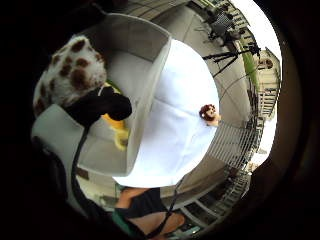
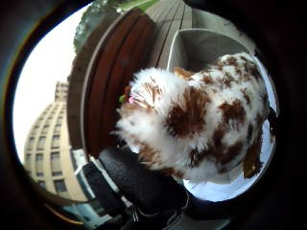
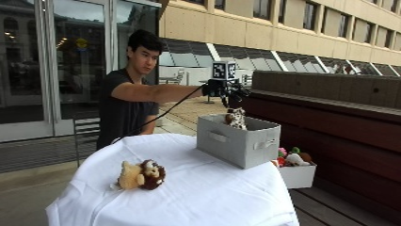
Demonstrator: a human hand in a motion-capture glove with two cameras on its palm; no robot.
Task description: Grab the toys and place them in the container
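Note:
My gloved right hand (image 3: 223, 90) reaches out over the grey fabric container (image 3: 233, 143) on the white-clothed table (image 3: 206, 193). It grips a white plush toy with brown spots (image 3: 236, 117), which hangs at the container's rim. That toy fills the thumb side palm view (image 2: 201, 120), with gloved fingers (image 2: 144, 182) curled beside it. In the little finger side view it (image 1: 70, 75) hangs over the open container (image 1: 150, 65), where a yellow toy (image 1: 117, 127) lies inside. A brown and tan lion plush (image 3: 143, 175) (image 1: 210, 114) lies on the cloth near the table's front.
A small white bin (image 3: 298, 175) of colourful toys stands behind the table on a wooden bench (image 3: 338, 113). The person stands at the table's far side. Tripods (image 1: 230, 52) stand on the pavement beyond.

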